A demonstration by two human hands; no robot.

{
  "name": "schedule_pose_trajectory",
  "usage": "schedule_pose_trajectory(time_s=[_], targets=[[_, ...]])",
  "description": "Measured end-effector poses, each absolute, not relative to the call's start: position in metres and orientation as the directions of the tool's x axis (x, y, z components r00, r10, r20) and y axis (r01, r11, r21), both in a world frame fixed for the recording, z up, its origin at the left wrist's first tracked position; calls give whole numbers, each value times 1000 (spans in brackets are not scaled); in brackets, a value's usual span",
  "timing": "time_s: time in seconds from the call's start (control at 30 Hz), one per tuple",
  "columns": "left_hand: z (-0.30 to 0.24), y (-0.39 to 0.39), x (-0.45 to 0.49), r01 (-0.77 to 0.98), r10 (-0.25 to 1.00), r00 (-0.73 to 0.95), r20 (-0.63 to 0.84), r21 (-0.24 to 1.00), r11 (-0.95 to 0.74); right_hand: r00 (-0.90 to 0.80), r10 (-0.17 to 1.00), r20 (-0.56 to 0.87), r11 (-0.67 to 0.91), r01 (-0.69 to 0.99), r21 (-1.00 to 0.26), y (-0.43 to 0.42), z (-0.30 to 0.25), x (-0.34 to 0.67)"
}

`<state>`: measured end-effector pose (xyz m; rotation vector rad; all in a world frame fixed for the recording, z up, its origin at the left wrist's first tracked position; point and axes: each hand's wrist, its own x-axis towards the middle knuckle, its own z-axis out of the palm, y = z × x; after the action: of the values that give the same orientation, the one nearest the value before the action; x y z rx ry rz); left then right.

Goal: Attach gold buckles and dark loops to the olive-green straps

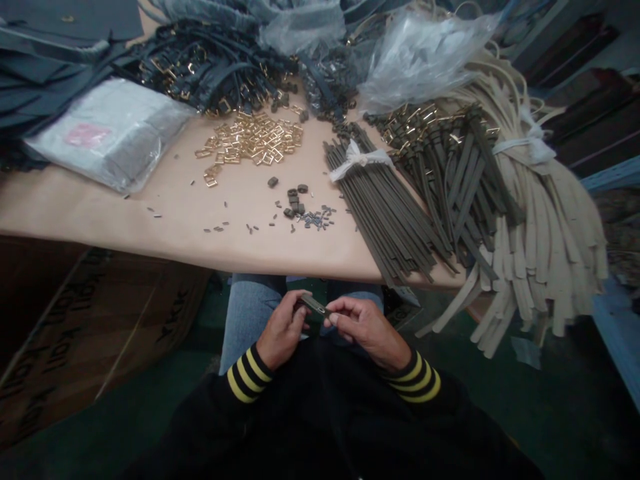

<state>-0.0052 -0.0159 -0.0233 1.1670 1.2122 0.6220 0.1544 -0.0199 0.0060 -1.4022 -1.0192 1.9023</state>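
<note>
Above my lap, my left hand point(286, 327) and my right hand point(367, 328) pinch a short dark olive strap point(314, 305) between them. A small slot shows near its middle; the rest of it is hidden by fingers. On the table beyond lie small olive strap loops point(295, 201) and a scatter of tiny metal pins point(319, 218). Farther back is a heap of gold buckles point(257, 139). To the right rests a bundle of narrow olive straps point(385, 207), tied with a white band.
Olive straps with buckles point(450, 153) and long beige straps point(545, 233) hang over the table's right edge. Dark buckled straps point(200, 67) and a plastic-wrapped packet point(110, 130) lie at back left. A cardboard box point(115, 327) stands below left. Clear plastic bags point(425, 57) sit behind.
</note>
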Motion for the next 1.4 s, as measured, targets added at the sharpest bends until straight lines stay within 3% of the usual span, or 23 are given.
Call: schedule_pose_trajectory(time_s=[0.2, 0.57, 0.93, 1.03, 1.17, 1.3, 1.4], targets=[[-8, -13, -3, -171, 773, 317, -549, 769, 616, -296, 770, -565, -582, 38, -812, -20, -2, 155], [-16, -11, -2, -134, 831, 151, -535, 822, 553, -457, 695, -555, -583, 93, -807, -25, -8, 167], [-19, -11, -2, -158, 842, 144, -520, 828, 539, -494, 662, -564, -607, 89, -790, -25, -7, 171], [-17, -14, 0, -54, 854, 168, -492, 861, 506, -496, 665, -559, -577, 134, -806, -23, -6, 169], [-11, -20, 7, 223, 863, 277, -423, 902, 371, -484, 690, -538, -446, 301, -843, -19, 2, 161], [0, -16, 7, 460, 918, 333, -216, 887, 41, -478, 773, -417, -242, 387, -890, -14, 12, 156], [13, 0, -2, 558, 899, 429, -84, 807, -191, -466, 775, -426, -273, 361, -892, -8, 14, 156]])
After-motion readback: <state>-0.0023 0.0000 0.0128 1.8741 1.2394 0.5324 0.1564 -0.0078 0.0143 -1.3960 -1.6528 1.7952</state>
